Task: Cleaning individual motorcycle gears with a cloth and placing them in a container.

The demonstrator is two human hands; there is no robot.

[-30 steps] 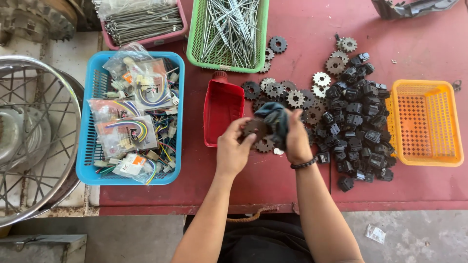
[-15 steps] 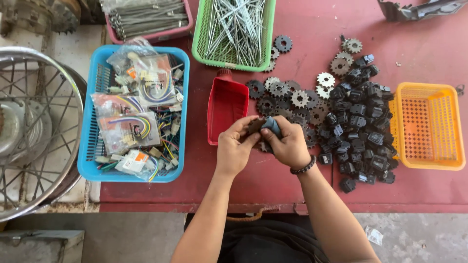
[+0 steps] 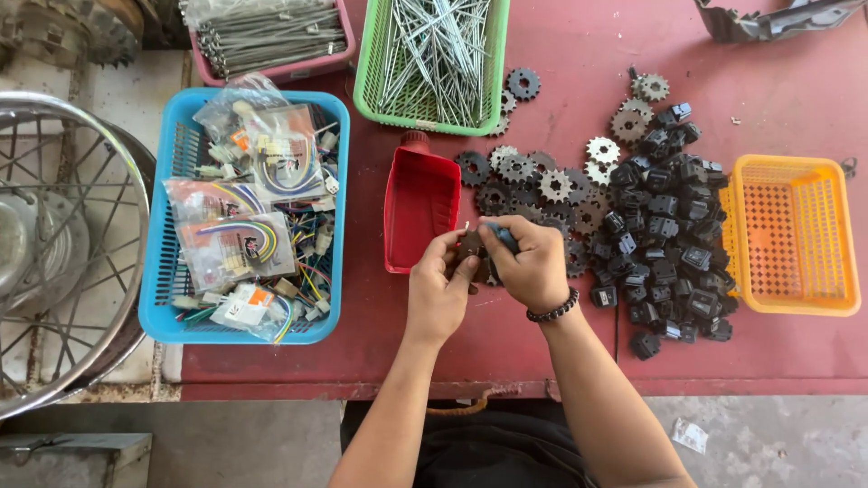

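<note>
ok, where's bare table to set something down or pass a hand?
Bare patches: the front edge of the red table below the orange basket, the far right between sprockets and the dark part, and the strip between blue basket and red tray. Crowded: the black parts pile beside the right hand.

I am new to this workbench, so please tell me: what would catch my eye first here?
In the middle, the left hand and right hand grip one dark sprocket together over the red table. Right of them lies a heap of black parts beside an orange basket; left stands a blue basket of bagged wires.
</note>
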